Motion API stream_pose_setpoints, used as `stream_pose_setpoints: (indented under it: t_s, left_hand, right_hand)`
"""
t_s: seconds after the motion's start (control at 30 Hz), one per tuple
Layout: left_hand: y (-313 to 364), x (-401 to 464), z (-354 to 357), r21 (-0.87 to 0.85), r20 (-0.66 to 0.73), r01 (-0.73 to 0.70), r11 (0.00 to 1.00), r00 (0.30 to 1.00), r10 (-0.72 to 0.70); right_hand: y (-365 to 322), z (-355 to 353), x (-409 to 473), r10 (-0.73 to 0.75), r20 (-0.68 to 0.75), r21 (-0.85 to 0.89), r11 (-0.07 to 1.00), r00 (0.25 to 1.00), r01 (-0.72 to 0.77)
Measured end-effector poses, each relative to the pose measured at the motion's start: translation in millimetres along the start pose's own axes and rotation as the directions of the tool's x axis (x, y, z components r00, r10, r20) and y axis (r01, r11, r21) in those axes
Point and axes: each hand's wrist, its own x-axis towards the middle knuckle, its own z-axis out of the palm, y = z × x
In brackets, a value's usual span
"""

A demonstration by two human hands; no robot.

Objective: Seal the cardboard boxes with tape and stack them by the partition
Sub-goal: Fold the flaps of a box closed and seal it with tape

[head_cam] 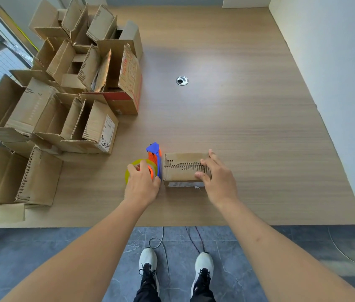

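Head view: box [183, 168] sits at six o'clock on the table [248, 127]. My left hand [141, 184] grips the dispenser [153, 159] at its nine o'clock end; my right hand [215, 177] presses the flaps, fingers relaxed. I'd keep the seam closed and pull the tape straight along it.

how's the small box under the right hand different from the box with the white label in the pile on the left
The small box has its top flaps folded shut; the labelled box has its flaps standing open. The small box sits alone on the table, pressed by the right hand, with the tape dispenser in the left hand at its end; the labelled box is packed among other boxes, untouched. Both are brown corrugated cardboard.
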Motion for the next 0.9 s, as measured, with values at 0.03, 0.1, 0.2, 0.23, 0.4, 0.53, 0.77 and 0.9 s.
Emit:
stream_pose_setpoints:
  t_s: [0.03,0.1,0.2,0.23,0.4,0.53,0.77,0.9]
  left_hand:
    - [0,3,3,-0.021,0.005,0.008,1.000,1.000,-0.008]
    - [-2,8,6,-0.030,0.040,0.008,1.000,0.999,-0.006]
    - [-9,17,5,0.013,0.095,-0.057,0.998,0.994,0.056]
    - [-10,19,4,0.009,0.106,-0.079,0.997,0.991,0.077]
    - [-18,19,-10,-0.087,0.051,-0.084,0.993,0.995,0.089]
    - [-26,12,-33,-0.336,-0.042,-0.099,0.937,0.995,0.090]
    - [-33,8,-84,-0.415,-0.110,-0.334,0.846,0.942,0.318]
    - [-28,9,-105,-0.251,-0.026,-0.586,0.770,0.799,0.600]
  right_hand:
    - [1,1,0,-0.004,-0.001,-0.002,1.000,1.000,0.004]
    - [1,2,0,-0.006,-0.004,-0.007,1.000,1.000,0.006]
    - [1,2,0,-0.005,-0.006,-0.017,1.000,1.000,0.005]
    - [0,2,0,-0.003,-0.007,-0.019,1.000,1.000,0.003]
    - [-4,1,1,0.027,0.001,-0.008,1.000,1.000,-0.027]
    - [-7,3,1,0.049,0.009,-0.002,0.999,0.999,-0.049]
    - [-25,22,-7,0.022,0.043,0.038,0.999,0.999,-0.023]
    - [-29,30,-16,-0.006,0.054,0.097,0.995,0.999,0.001]
